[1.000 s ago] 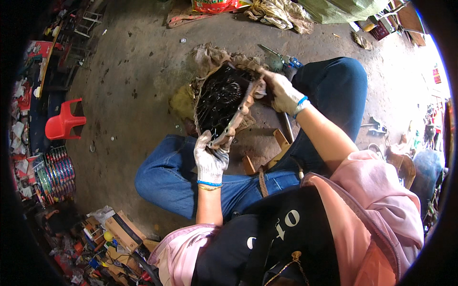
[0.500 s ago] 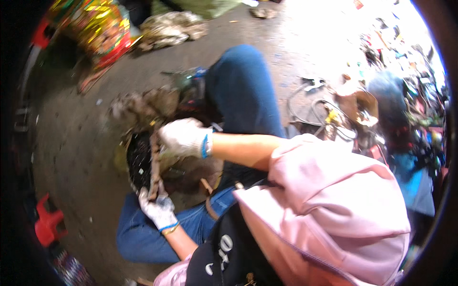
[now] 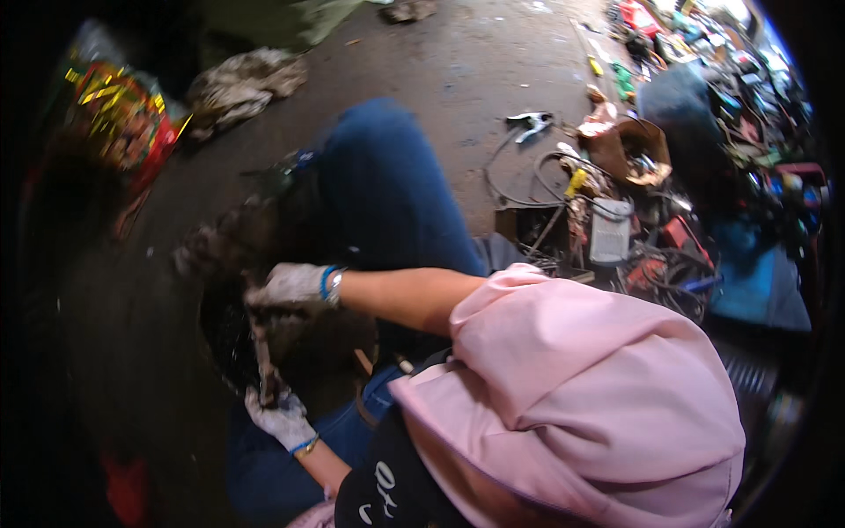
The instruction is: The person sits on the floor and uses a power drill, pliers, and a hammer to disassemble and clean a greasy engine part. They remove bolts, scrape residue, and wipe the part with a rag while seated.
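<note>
Both my hands wear white knitted gloves with blue cuffs. A narrow, brownish strip (image 3: 261, 345) runs between them, over a wide round container (image 3: 205, 339) between my bent legs. My right hand (image 3: 292, 286) is closed around the strip's far end. At the near end, my left hand (image 3: 280, 421) grips it close to my left leg. Dark material with a few pale specks shows inside the container, left of the strip. Blur and shadow hide what the strip is made of.
A crumpled pale cloth (image 3: 246, 88) and a shiny gold-and-red bag (image 3: 128, 128) lie at the upper left. On the right, a cable with a metal clamp (image 3: 531, 125), a brown tub (image 3: 634, 151) and a grey-white box (image 3: 610, 231) sit among heaped scrap. A red thing (image 3: 126, 488) is at the lower left.
The view has swung, so the surroundings sit further left and look darker. Both hands still hold the strip over the container, with little visible shift against it.
</note>
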A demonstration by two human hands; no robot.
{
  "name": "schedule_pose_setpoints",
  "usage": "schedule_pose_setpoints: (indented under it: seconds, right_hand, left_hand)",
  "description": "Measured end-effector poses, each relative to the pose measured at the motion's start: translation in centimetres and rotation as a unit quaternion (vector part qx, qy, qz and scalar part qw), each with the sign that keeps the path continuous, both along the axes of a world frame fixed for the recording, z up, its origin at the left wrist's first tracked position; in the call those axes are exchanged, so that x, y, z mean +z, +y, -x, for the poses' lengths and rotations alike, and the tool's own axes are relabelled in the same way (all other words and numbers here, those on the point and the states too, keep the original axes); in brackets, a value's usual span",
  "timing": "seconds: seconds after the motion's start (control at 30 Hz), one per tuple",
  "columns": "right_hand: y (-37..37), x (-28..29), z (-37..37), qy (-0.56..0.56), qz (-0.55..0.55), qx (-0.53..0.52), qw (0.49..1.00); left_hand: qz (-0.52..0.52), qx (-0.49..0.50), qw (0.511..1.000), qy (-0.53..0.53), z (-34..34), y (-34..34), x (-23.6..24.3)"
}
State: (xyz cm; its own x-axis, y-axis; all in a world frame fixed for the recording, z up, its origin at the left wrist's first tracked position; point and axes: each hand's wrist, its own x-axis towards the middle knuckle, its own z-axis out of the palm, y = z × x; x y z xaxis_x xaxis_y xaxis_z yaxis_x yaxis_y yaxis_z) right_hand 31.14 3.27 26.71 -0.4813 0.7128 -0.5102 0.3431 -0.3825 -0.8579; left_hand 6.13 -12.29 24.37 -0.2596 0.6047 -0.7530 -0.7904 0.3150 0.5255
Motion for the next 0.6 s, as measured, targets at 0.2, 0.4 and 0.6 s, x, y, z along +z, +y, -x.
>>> schedule_pose_setpoints:
  seconds: [0.2,0.4,0.6]
  right_hand:
    - [-0.2,-1.1,0.8,0.156,0.241,-0.172,0.942]
    - [-0.8,-0.4,0.4,0.074,0.182,-0.16,0.967]
    - [-0.1,-1.1,0.9,-0.011,0.099,-0.049,0.994]
  left_hand:
    - [-0.048,0.076,0.995,0.032,-1.4,0.2,-1.0]
    - [-0.056,0.07,0.995,0.043,-1.6,0.0,-1.2]
    - [-0.052,0.006,0.998,-0.026,-0.3,0.3,-2.1]
